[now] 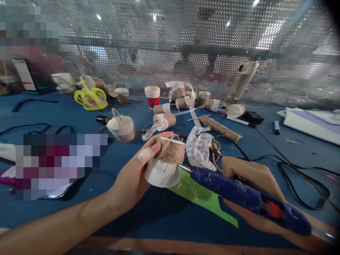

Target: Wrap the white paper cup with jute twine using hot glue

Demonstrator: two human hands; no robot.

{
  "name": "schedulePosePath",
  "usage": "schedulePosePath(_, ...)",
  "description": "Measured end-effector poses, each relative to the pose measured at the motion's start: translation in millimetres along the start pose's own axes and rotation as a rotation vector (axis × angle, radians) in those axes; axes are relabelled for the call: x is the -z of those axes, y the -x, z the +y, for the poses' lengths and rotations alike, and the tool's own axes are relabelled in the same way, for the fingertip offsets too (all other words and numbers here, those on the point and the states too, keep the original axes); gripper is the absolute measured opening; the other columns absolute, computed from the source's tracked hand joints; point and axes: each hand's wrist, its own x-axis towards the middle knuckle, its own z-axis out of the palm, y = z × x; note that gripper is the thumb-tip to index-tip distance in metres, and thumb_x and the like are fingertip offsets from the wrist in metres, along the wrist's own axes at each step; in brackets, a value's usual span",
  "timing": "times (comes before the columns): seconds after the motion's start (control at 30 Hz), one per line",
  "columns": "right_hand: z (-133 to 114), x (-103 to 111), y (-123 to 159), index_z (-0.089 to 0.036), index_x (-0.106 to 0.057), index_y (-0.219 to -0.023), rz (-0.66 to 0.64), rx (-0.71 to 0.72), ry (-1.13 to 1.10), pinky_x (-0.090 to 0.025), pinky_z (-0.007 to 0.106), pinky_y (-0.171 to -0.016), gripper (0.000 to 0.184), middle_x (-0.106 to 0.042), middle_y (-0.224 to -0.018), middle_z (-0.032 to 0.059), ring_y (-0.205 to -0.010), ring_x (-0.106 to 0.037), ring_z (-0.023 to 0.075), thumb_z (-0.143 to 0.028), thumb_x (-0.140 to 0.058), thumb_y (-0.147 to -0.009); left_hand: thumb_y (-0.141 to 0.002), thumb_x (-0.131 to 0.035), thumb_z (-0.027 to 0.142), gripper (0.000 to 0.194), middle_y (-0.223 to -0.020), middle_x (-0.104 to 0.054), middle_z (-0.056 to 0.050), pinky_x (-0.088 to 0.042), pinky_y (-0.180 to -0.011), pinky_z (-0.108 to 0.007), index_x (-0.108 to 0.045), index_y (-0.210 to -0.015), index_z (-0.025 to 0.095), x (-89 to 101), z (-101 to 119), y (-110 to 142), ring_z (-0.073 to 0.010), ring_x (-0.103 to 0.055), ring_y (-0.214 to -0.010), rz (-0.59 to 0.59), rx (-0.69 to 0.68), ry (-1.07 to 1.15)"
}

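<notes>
My left hand (138, 166) grips a small white paper cup (162, 173), tipped upside down, with brown twine wound round its narrow end. A bandage wraps the thumb of that hand. In my right hand (249, 180) is a blue hot glue gun (228, 187). Its metal nozzle meets the cup at the lower edge of the twine; whether glue is coming out cannot be made out. Just behind the cup lies a bunch of white lace ribbon (200, 147). Beneath the hands rests a piece of green paper (204, 198) on the blue table.
A twine-wrapped cup with handle (121, 127) stands left of centre. Several more lie further back, near a red cup stack (152, 97) and a twine roll (220, 128). A yellow crown-shaped piece (91, 99) sits back left. Black cables (305, 198) loop at right; perforated metal mesh closes the back.
</notes>
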Motion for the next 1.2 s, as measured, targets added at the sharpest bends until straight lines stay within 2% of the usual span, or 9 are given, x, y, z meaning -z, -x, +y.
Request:
schedulePosePath(0.13, -1.4, 1.0, -0.8, -0.024, -0.036, -0.075, 0.008, 0.013, -0.008, -0.029, 0.024, -0.054, 0.023, -0.041, -0.065, -0.007, -0.054, -0.036, 0.0095, -0.012, -0.054, -0.081, -0.086, -0.068, 0.041, 0.032, -0.111, -0.077, -0.003, -0.053, -0.081, -0.024, -0.075, -0.113, 0.024, 0.6, 0.4, -0.6, -0.019, -0.069, -0.096, -0.012, -0.002, 0.012)
schedulePosePath(0.3, 0.3, 1.3, -1.0, -0.024, -0.037, -0.073, -0.002, -0.024, -0.008, -0.031, 0.024, -0.054, 0.025, -0.043, -0.065, -0.0067, -0.055, -0.039, 0.0097, -0.013, -0.058, -0.08, -0.085, -0.067, 0.041, 0.036, -0.108, -0.078, -0.006, -0.054, -0.082, -0.027, -0.074, -0.115, 0.023, -3.5, 2.5, 0.4, -0.0218, -0.069, -0.098, 0.032, 0.004, 0.037)
schedulePosePath(0.47, -1.1, -1.6, -1.5, -0.024, -0.037, -0.07, 0.03, -0.031, -0.004, -0.029, 0.025, -0.053, 0.023, -0.042, -0.062, -0.0066, -0.052, -0.036, 0.0095, -0.014, -0.055, -0.082, -0.087, -0.066, 0.037, 0.033, -0.109, -0.078, -0.007, -0.054, -0.08, -0.027, -0.074, -0.113, 0.02, -6.1, 4.7, 1.1, -0.0216, -0.069, -0.096, 0.053, 0.01, 0.045)
schedulePosePath(0.67, -3.7, -2.4, -1.1, -0.024, -0.039, -0.07, 0.032, -0.054, -0.018, -0.029, 0.026, -0.054, 0.021, -0.043, -0.064, -0.005, -0.054, -0.038, 0.0109, -0.015, -0.053, -0.083, -0.083, -0.072, 0.038, 0.032, -0.107, -0.077, -0.005, -0.052, -0.079, -0.026, -0.075, -0.109, 0.02, -5.7, 3.4, 1.7, -0.0206, -0.068, -0.094, 0.039, -0.002, 0.046)
schedulePosePath(0.8, -4.2, -1.7, -0.8, -0.024, -0.038, -0.071, 0.031, -0.029, -0.025, -0.029, 0.027, -0.054, 0.021, -0.043, -0.064, -0.0047, -0.055, -0.039, 0.0112, -0.015, -0.054, -0.081, -0.087, -0.067, 0.039, 0.032, -0.1, -0.077, -0.005, -0.052, -0.079, -0.029, -0.073, -0.113, 0.021, -6.5, 1.9, 2.8, -0.0225, -0.069, -0.094, 0.007, 0.005, 0.0)
schedulePosePath(0.97, -2.3, -0.4, -2.0, -0.024, -0.037, -0.072, 0.032, -0.014, -0.027, -0.029, 0.025, -0.053, 0.022, -0.042, -0.063, -0.0061, -0.053, -0.037, 0.01, -0.013, -0.052, -0.082, -0.09, -0.062, 0.038, 0.035, -0.111, -0.076, -0.009, -0.053, -0.08, -0.03, -0.072, -0.117, 0.018, -6.7, 3.6, 2.0, -0.0234, -0.069, -0.097, 0.05, 0.017, 0.041)
schedulePosePath(1.1, 0.1, 0.7, -2.9, -0.024, -0.038, -0.072, -0.006, -0.028, -0.024, -0.031, 0.025, -0.053, 0.022, -0.043, -0.064, -0.0063, -0.054, -0.04, 0.0098, -0.013, -0.055, -0.081, -0.094, -0.053, 0.034, 0.034, -0.113, -0.076, -0.01, -0.054, -0.079, -0.031, -0.071, -0.119, 0.018, -6.7, 5.9, 1.1, -0.0241, -0.069, -0.097, 0.065, -0.002, 0.045)
schedulePosePath(1.2, -0.3, 0.9, -3.0, -0.024, -0.038, -0.072, 0.014, -0.037, -0.023, -0.03, 0.025, -0.053, 0.022, -0.044, -0.063, -0.0061, -0.054, -0.039, 0.0103, -0.014, -0.055, -0.082, -0.097, -0.047, 0.032, 0.034, -0.114, -0.075, -0.009, -0.054, -0.081, -0.032, -0.07, -0.119, 0.019, -7.3, 6.8, 1.9, -0.0243, -0.069, -0.1, 0.075, -0.009, 0.032)
